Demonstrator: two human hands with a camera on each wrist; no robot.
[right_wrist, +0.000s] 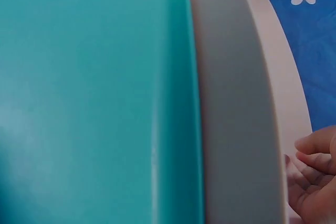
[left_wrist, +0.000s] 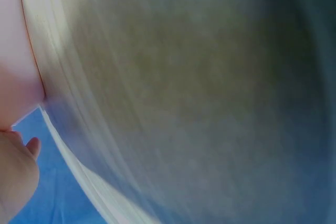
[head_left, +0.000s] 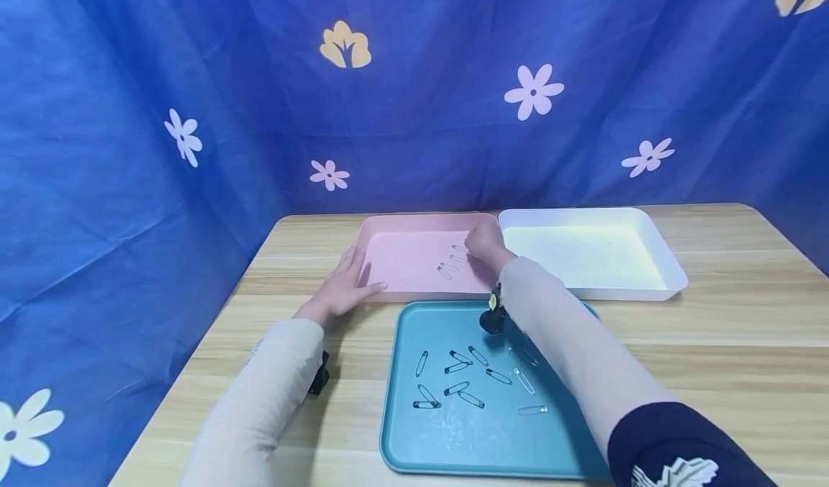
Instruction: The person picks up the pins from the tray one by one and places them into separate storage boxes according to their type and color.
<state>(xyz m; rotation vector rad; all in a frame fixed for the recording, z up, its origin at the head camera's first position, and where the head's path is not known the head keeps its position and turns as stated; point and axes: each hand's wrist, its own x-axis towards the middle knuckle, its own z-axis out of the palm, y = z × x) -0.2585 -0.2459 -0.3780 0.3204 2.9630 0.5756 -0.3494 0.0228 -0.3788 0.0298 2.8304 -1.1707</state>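
Placing of pale safety pins (head_left: 444, 272) in a pink tray (head_left: 401, 257), the step apparently in hand. The right hand (head_left: 487, 244) is inside the tray's right end, its fingers curled, with the pale pins lying on the tray floor just to its left. In the right-wrist view its thumb and fingers draw close together, but whether a pin is pinched between them cannot be told at this angle. The left hand (head_left: 343, 285) is spread at the tray's left near corner, thumb reaching over the near rim, seemingly steadying it.

Nearer the body than both hands, a teal tray (head_left: 466, 447) carries loose dark pins (head_left: 498, 377) and a few more pale pins (head_left: 532, 410), some of the latter close beside the right sleeve (head_left: 570, 336).

The next move would call for releasing any held pin with the fingers low, then lifting the right hand clear of the pink tray's near wall and the teal tray's far rim, which stand close together. The white tray (head_left: 589, 257), just right of the right hand, limits sideways travel at wall height. Wider room lies left of the left hand, where the surface (head_left: 285, 257) runs to its edge; the curtain (head_left: 421, 127) hangs beyond both hands.
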